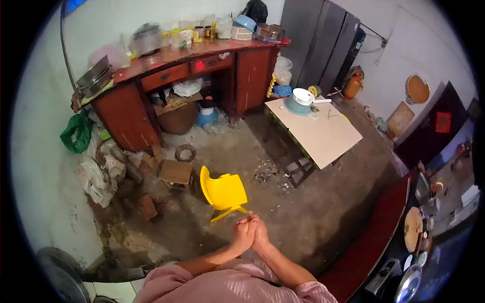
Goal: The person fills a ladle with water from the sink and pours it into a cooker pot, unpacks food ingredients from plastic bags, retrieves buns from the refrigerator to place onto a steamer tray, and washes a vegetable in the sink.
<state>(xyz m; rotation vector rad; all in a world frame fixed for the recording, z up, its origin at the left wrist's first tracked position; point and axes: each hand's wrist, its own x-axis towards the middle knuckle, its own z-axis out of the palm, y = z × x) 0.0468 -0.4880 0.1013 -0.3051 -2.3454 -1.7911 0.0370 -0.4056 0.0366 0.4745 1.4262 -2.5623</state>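
Clasped hands near a yellow chair

The left hand and right hand meet in front of the body, their fingers folded into each other, with no object visible in them. The yellow chair stands on the floor just beyond the fingers and a little to the left, between a wooden stool and the near corner of the pale tabletop. Its longer line runs crosswise, backrest at the left, seat reaching right; the right hand appears nearer. One leg ends close to the fingertips in this view, but the height between them cannot be judged.

The seat hides the chair's far legs. Whether the palms enclose something small cannot be told, and the bottom edge cuts off the sleeves.
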